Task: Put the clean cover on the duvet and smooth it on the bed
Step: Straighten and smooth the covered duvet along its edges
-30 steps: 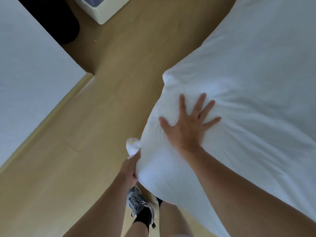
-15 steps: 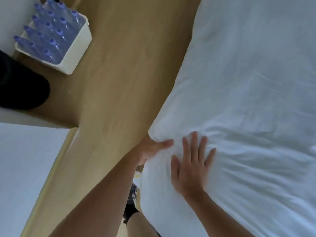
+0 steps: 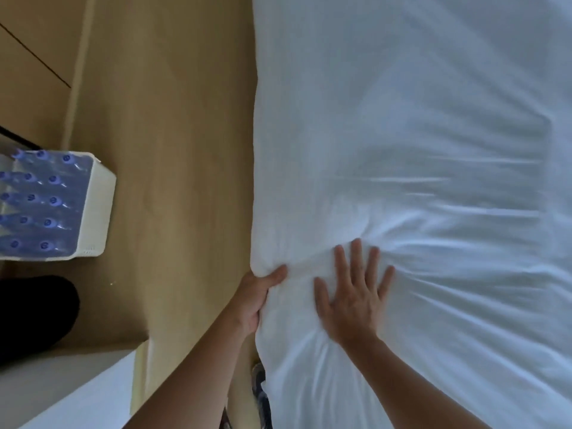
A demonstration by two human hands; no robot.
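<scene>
The white covered duvet (image 3: 418, 150) fills the right side of the view, spread over the bed with creases running away from my hands. My left hand (image 3: 255, 297) grips the duvet's left edge, thumb on top and fingers tucked underneath and hidden. My right hand (image 3: 353, 292) lies flat on the fabric just to the right of it, fingers straight and spread, pressing down. The bed underneath is hidden by the duvet.
A wooden floor (image 3: 170, 150) runs along the bed's left side. A white crate of blue-capped bottles (image 3: 55, 209) stands at the left, with a black object (image 3: 34, 314) below it and a white surface (image 3: 62, 394) at the bottom left. My shoe (image 3: 258, 388) shows under the duvet edge.
My left hand has moved up from the duvet's lower corner to grip its side edge beside my right hand. My view has swung further over the bed; the right hand stays flat.
</scene>
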